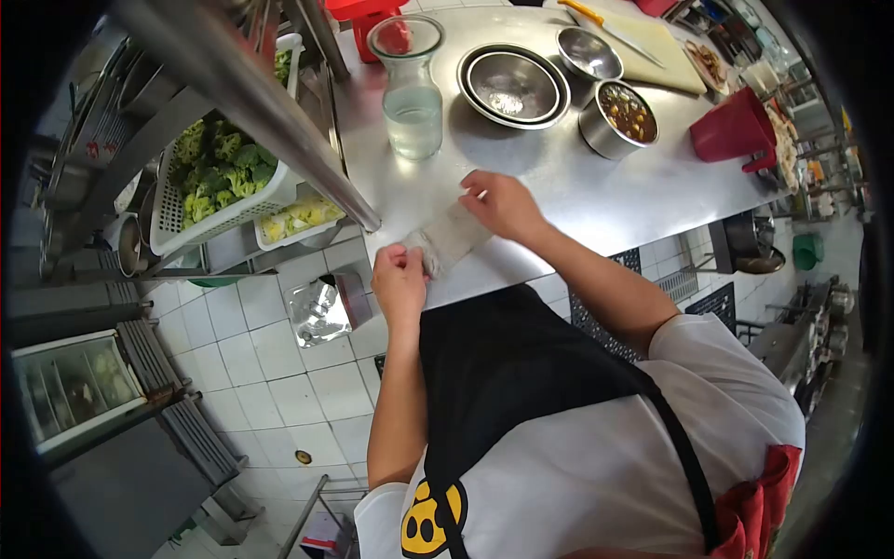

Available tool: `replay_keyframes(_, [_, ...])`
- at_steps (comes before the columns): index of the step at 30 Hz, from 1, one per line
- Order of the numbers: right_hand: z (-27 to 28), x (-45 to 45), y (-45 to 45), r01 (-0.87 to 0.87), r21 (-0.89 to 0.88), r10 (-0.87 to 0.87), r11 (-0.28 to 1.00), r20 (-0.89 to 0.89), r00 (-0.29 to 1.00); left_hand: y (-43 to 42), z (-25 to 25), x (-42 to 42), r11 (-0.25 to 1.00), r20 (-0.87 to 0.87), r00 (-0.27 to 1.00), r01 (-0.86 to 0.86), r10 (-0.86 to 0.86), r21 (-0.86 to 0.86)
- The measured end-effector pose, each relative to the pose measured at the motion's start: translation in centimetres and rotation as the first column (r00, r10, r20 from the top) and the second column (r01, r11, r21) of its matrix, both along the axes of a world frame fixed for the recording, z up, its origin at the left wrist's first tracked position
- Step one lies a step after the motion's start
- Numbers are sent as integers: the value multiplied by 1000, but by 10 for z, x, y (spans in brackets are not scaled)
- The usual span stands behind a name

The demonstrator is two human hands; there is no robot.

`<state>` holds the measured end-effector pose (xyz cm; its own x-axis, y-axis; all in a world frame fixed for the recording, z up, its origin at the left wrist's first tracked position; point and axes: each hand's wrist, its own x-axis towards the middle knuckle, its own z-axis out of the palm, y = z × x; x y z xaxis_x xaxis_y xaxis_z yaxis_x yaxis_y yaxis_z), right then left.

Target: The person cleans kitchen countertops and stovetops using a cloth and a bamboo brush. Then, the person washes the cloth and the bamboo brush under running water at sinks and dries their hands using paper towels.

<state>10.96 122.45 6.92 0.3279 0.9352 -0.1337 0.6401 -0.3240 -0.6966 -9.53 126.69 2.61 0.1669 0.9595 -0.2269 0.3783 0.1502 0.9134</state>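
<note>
A thin, whitish, see-through plastic bag lies on the steel table near its front left corner. Its near end is bunched up, and my left hand is closed on that end with thumb and fingers. At the bag's other end, my right hand has its fingers curled in a pinch, the wrist resting low over the table. The palm hides part of the bag's far edge. Beyond my hands stands a glass carafe with clear liquid in it.
Nested steel bowls, a small steel bowl and a steel pot of dark sauce stand on the table. A red jug is at right. An orange-handled knife lies behind. A metal post and broccoli basket border the left.
</note>
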Motion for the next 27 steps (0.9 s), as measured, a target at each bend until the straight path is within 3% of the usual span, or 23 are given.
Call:
replay_keyframes(2, [-6, 15, -10, 64, -110, -42, 992, 186, 982, 2, -9, 2, 996, -191, 979, 82, -73, 42])
replay_keyframes(5, [-16, 10, -17, 84, -203, -65, 976, 97, 993, 13, -4, 5, 955, -476, 838, 297, -266, -10])
replay_keyframes(6, [-28, 11, -17, 119, -238, -107, 964, 64, 992, 16, -6, 7, 944, -481, 816, 318, -320, -90])
replay_keyframes(9, [-12, 2, -24, 66, -287, -140, 956, -243, 960, 10, -12, 15, 949, -398, 886, 300, -238, 100])
replay_keyframes(10, [-20, -8, -25, 24, -138, -82, 990, -436, 896, 4, 6, 21, 964, -232, 949, 244, -215, 106])
replay_keyframes(11, [-27, -15, -31, 35, -62, -63, 997, -541, 839, 5, 13, 19, 973, -53, 972, 230, -230, 6])
replay_keyframes(13, [30, -49, -38, 95, 84, -6, 992, -718, 696, 9, 13, 15, 972, 166, 958, 234, -233, 14])
replay_keyframes(16, [49, -104, -34, 230, 143, -166, 962, -360, 918, 16, -10, -3, 960, 553, 798, 280, -239, 11])
replay_keyframes(20, [85, -163, -44, 304, 153, -202, 940, -466, 862, 18, 11, -36, 777, 505, 617, 597, -603, 200])
replay_keyframes(23, [82, -200, -73, 512, 210, -390, 833, -433, 813, 8, 18, -47, 607, 459, 471, 767, -753, 208])
replay_keyframes(24, [81, -210, -86, 573, 178, -456, 800, -441, 773, 5, 17, -50, 497, 363, 396, 833, -843, 245])
replay_keyframes(27, [88, -236, -124, 717, 113, -617, 688, -429, 660, -20, 26, -55, 278, 538, 169, 952, -826, 128])
